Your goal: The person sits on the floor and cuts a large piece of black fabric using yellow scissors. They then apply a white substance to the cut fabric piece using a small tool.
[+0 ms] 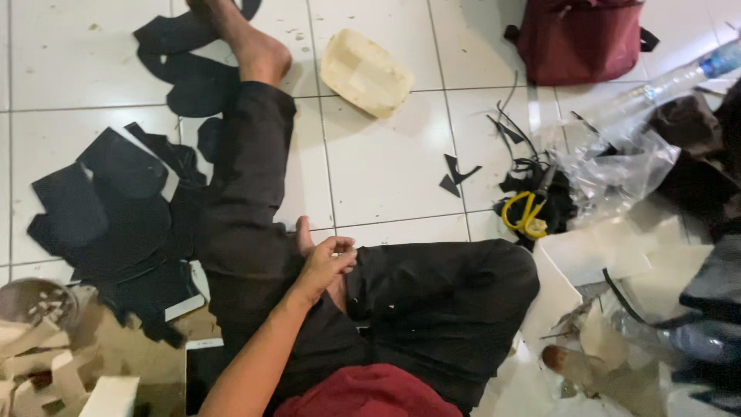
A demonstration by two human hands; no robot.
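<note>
I sit on a white tiled floor [386, 162] in dark trousers [432, 301], one leg stretched out and the other folded. My left hand [326, 265] lies on my lap with its fingers curled in, resting against the bare foot [302, 232] of the folded leg; nothing shows in its grip. My right hand is out of view. Yellow-handled scissors [525, 213] lie on black scraps to the right of my knee, well away from the hand. Black cut pieces of sheet material [108, 208] are spread to the left of the outstretched leg.
A beige moulded block [367, 71] lies ahead and a maroon bag [579, 35] stands at the far right. Clear plastic bags [617, 166], a plastic bottle [683, 76] and white sheets [610, 251] crowd the right side. A metal bowl [35, 301] and beige strips [46, 363] sit lower left.
</note>
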